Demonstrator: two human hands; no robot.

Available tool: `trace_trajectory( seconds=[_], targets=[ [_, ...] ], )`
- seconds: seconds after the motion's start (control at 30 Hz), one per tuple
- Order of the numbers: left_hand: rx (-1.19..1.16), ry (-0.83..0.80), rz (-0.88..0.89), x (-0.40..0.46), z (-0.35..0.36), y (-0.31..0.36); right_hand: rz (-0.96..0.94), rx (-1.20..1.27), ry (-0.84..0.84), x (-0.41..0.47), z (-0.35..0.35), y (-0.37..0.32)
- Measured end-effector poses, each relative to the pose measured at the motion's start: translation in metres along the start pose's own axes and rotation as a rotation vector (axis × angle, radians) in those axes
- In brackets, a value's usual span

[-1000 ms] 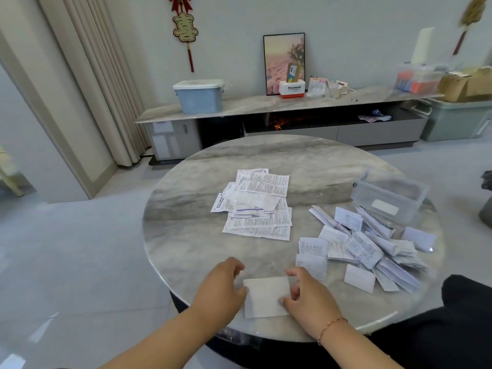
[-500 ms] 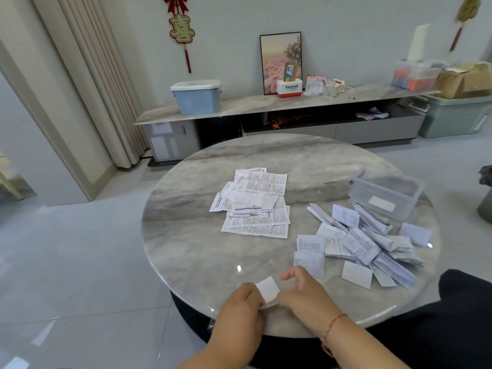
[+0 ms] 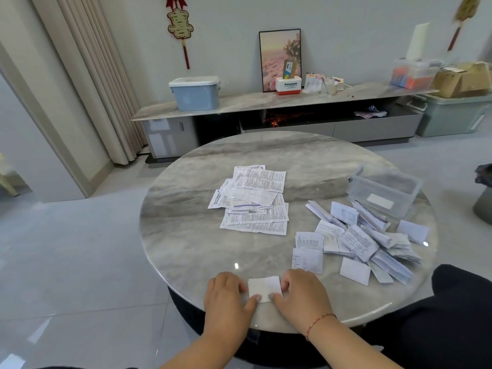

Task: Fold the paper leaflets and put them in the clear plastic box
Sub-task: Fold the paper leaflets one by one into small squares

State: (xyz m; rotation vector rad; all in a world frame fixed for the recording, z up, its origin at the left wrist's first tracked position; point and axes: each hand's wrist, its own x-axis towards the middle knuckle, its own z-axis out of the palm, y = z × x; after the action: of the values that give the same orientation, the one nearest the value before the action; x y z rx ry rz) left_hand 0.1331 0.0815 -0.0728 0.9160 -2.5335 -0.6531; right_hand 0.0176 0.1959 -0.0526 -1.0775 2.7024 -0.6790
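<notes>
Thumbs first: both thumb tips (image 3: 257, 297) sit on the near edge of the small white folded paper leaflet (image 3: 264, 288), nearly meeting, while the other fingers curl down onto its side edges. So the left hand (image 3: 226, 296) holds the left border and the right hand (image 3: 302, 292) holds the right, each curled around and pressing its side of the leaflet flat on the round grey marble-patterned table (image 3: 186, 235). It looks like the crease is being set.

The risks, as I judge them: the leaflet lies close to the table's near rim and the top looks glossy, so an uneven push could slide it toward the edge or skew the fold. Release too early and the paper may spring open.

Out from the fingers, both wrists come in low from the near side, forearms converging. A thin red-and-gold bracelet (image 3: 318, 322) rings the right wrist.

Farther out, the heap of folded white leaflets (image 3: 359, 241) sprawls to the right, touching the front of the clear rectangular plastic box (image 3: 383, 191) at the far right of the table. A careless reach across that heap could scatter it or nudge the light box toward the rim. The stack of flat, unfolded printed leaflets (image 3: 255, 201) waits at centre, well apart from the hands, so plenty of the job remains.
</notes>
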Motion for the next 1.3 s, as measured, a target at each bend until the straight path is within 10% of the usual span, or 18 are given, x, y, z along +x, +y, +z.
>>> trace_trajectory(
  seconds=[0.53,0.8,1.1,1.3],
  targets=[
    [-0.094,-0.208,0.103,0.016,-0.016,-0.012,0.204,0.245,-0.022,0.005,-0.006,0.007],
    [-0.068,-0.129,0.129,0.036,0.002,0.010,-0.175,0.010,0.319,-0.011,-0.006,0.008],
    [-0.101,-0.145,0.083,0.080,0.021,0.034,-0.115,-0.300,-0.156,-0.015,0.008,0.031],
    [0.106,-0.056,0.156,0.137,0.004,0.028,-0.046,-0.297,-0.134,-0.006,-0.004,0.033]
  ],
)
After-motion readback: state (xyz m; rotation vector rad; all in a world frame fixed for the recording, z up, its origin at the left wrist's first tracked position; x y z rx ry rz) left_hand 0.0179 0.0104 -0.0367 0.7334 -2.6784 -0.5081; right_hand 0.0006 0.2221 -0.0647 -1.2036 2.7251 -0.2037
